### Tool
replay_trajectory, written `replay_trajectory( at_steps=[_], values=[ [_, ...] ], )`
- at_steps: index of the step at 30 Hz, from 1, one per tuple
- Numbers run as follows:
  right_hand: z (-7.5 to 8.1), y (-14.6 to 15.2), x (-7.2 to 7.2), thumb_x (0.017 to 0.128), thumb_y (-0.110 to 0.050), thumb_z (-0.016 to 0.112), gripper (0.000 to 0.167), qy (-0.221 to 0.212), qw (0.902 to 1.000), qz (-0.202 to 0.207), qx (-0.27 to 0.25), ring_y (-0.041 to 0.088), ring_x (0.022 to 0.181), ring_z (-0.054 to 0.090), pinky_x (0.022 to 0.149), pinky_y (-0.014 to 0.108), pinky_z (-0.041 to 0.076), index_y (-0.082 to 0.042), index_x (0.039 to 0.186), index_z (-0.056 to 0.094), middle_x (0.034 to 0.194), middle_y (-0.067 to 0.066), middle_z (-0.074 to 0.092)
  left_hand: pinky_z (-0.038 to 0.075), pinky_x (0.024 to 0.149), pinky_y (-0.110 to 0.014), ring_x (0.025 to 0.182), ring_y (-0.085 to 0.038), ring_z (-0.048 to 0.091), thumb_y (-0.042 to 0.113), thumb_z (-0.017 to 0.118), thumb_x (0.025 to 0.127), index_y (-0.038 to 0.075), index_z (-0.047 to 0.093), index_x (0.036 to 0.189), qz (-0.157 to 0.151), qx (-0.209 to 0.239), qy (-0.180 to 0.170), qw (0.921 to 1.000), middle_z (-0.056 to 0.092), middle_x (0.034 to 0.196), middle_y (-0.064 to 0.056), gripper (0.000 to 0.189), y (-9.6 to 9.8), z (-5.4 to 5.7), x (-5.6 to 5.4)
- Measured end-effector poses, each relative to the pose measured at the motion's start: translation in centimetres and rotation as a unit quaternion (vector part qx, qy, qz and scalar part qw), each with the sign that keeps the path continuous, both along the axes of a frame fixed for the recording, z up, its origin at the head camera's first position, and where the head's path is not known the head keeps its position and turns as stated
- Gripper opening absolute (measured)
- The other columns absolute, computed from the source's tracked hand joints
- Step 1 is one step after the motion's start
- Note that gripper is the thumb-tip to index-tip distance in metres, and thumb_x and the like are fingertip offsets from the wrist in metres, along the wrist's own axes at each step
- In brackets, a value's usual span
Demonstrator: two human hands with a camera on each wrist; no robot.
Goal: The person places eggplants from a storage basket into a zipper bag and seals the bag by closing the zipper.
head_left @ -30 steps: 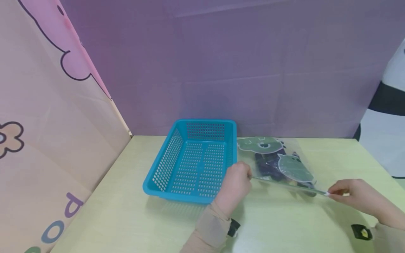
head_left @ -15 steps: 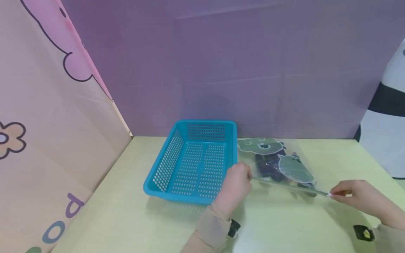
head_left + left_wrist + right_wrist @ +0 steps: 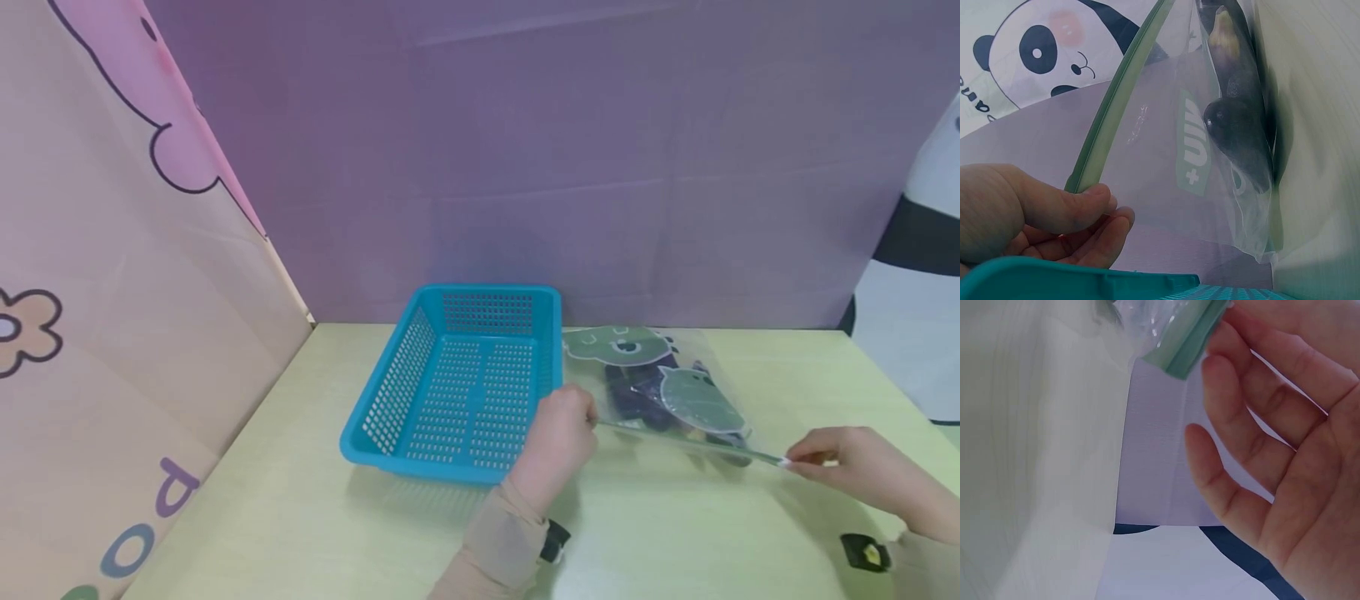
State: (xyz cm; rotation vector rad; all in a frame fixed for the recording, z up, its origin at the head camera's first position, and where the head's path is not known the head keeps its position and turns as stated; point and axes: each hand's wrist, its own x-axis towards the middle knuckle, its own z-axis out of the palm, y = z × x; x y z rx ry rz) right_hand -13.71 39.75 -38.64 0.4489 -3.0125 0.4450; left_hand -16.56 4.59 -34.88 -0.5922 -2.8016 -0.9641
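A clear zip bag [image 3: 588, 379] with green animal prints lies behind my hands, its green zip strip [image 3: 675, 440] along the near edge. Dark purple eggplants [image 3: 1235, 131] show through the plastic, one with a pale stem end. My left hand [image 3: 558, 437] pinches the left end of the strip between thumb and fingers, beside the basket. At the other end my right hand [image 3: 858, 467] pinches the strip's tip, where a small white piece [image 3: 784, 462] shows. In the right wrist view, its lower fingers [image 3: 1229, 481] are loosely bent; the thumb and index fingertips are mostly out of frame.
A blue plastic basket [image 3: 360, 450] with nothing in it stands left of the bag, its right side against my left hand. The pale wooden table [image 3: 285, 517] meets a purple backdrop [image 3: 525, 167] behind and a printed cloth [image 3: 135, 333] on the left.
My right hand has shifted very slightly to the right, with the white piece. The left hand stays at the strip's left end, and the bag and basket hardly move.
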Motion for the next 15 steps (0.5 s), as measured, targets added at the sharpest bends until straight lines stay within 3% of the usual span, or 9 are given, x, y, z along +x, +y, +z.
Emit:
replay_trajectory(
  at_steps=[8,15],
  values=[
    [-0.43,0.33,0.09,0.072,-0.009,0.077,0.008,0.032,0.9994,0.014,-0.003,-0.013,0.065,0.049,0.056,0.020,0.049,-0.013,0.077,0.071,0.071,-0.014,0.065,0.049,0.059,-0.017,0.072,-0.015,0.064,-0.017,0.061,0.061,0.005,0.072,0.077,0.003,-0.001,0.007,1.0000,0.067,0.079,-0.002,0.029,0.01,0.09,0.09],
    [0.28,0.20,-0.15,0.077,-0.013,0.075,0.006,-0.025,0.9995,-0.013,0.011,-0.010,0.066,0.052,0.059,0.021,0.050,-0.010,0.082,0.072,0.078,-0.002,0.070,0.047,0.058,-0.016,0.069,-0.014,0.062,-0.016,0.062,0.061,0.006,0.071,0.073,0.002,-0.007,0.015,0.9999,0.066,0.075,-0.001,0.027,-0.03,0.12,0.07]
  ],
)
